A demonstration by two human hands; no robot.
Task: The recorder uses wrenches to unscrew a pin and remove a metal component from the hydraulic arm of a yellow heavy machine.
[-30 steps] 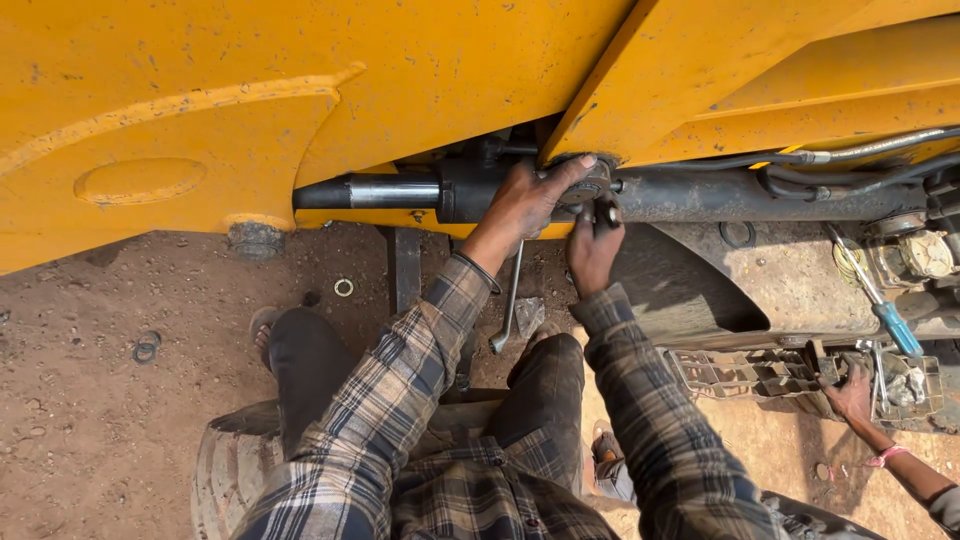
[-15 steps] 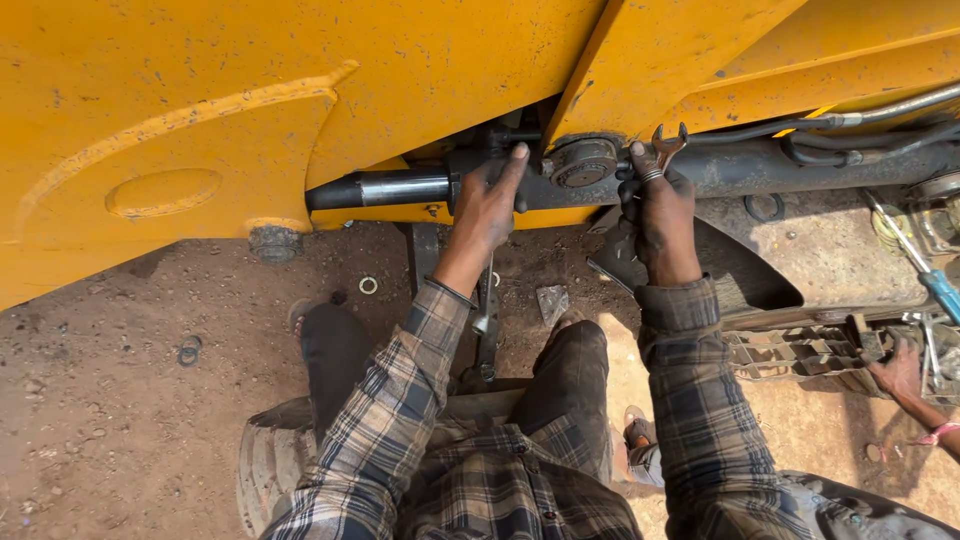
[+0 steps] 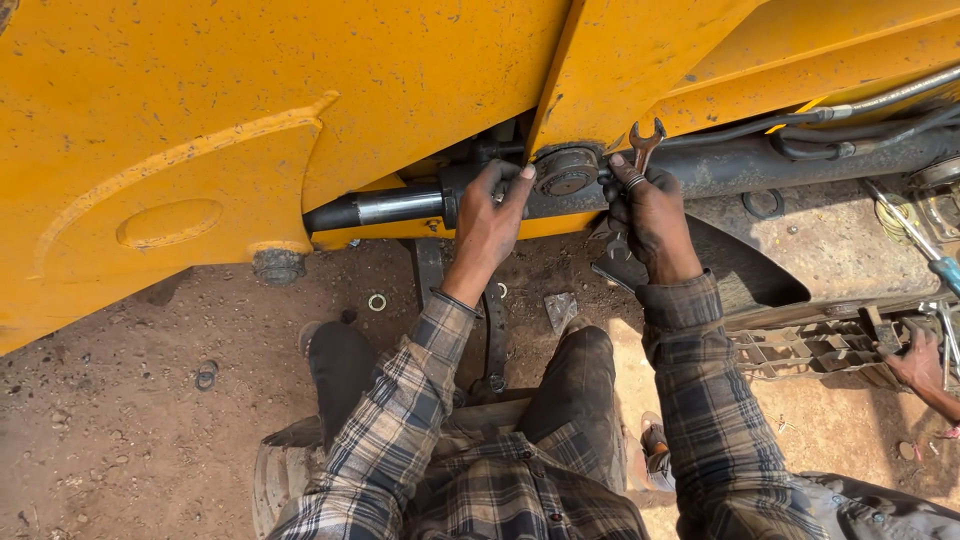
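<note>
1. Two of the person's own hands were at work. The left hand (image 3: 490, 215) lay with fingers curled against the dark hydraulic cylinder (image 3: 400, 207), just left of the round pin cap (image 3: 566, 171); whether it truly gripped anything could not be told.
2. The right hand (image 3: 650, 215) was clenched around one open-ended spanner (image 3: 643, 145), whose forked head stuck up just right of the pin cap.
3. One pin cap sat under the yellow machine body (image 3: 300, 90), between the two hands.
4. Two small metal rings (image 3: 377, 301) lay on the dirt ground (image 3: 120, 420), well apart.
5. A co-worker's hand (image 3: 915, 365) rested at the right edge beside a metal grate (image 3: 800, 350), near a blue-handled screwdriver (image 3: 945, 270).
6. Black hoses (image 3: 830, 135) ran along the dark axle beam (image 3: 780, 165) at the right.
</note>
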